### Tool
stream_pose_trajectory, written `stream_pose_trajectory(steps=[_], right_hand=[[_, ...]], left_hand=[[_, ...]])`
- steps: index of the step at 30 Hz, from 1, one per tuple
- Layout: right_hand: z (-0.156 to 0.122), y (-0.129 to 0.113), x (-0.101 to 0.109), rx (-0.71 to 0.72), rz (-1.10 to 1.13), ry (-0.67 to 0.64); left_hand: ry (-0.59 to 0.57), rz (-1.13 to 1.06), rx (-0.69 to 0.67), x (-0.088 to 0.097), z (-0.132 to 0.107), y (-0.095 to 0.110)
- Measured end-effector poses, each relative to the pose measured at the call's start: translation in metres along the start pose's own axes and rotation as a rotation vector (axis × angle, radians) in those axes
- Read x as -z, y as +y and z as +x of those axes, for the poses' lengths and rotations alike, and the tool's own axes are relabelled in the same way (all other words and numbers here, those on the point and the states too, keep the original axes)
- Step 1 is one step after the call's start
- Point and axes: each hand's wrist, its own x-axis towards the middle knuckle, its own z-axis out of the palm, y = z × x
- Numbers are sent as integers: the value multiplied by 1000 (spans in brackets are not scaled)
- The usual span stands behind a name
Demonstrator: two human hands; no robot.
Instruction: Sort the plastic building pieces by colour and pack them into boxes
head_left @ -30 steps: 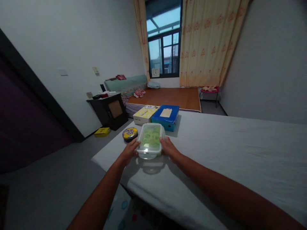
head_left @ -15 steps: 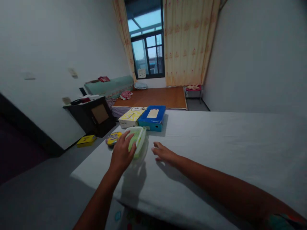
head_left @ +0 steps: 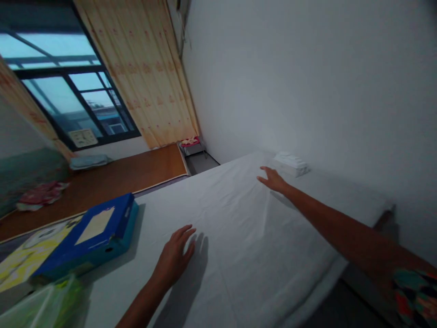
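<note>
My left hand (head_left: 175, 255) hovers over the white-covered table (head_left: 218, 218), fingers curved and apart, holding nothing. Farther out, my right hand (head_left: 272, 178) reaches across the cloth with its thumb and fingers spread. Just beyond it stands a white tissue pack (head_left: 291, 164), close to the wall; a small gap seems to lie between the two. At the lower left, a clear plastic container with green in it (head_left: 51, 303) is cut off by the picture's edge. Behind the container sit a blue box (head_left: 99, 228) and a yellow-and-white box (head_left: 37, 250), side by side.
A white wall (head_left: 280, 82) runs along the table's far right side. Past the table lie a low brown platform (head_left: 150, 168), a small red stool (head_left: 190, 142) and a window with patterned curtains (head_left: 143, 82). A square clock (head_left: 83, 137) leans at the window.
The view has swung right, bringing the tissue pack into sight. My left hand has come off the green container. My right hand has moved right and farther across the table.
</note>
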Motion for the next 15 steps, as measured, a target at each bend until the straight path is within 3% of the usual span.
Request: stream_pose_trajectory(steps=[4,7,10,15], right_hand=[[34,105,62,-323,-266,218],[46,159,76,-522,-305,186],[50,189,67,-592,-278,101],[50,204,49,-557,-304,89]], left_hand=[[-23,-43,-8,-18,9,4],[-29,-57,5,-16,12,5],[-31,-71,24,-9,11,7],[-48,-78,59,9,-2,12]])
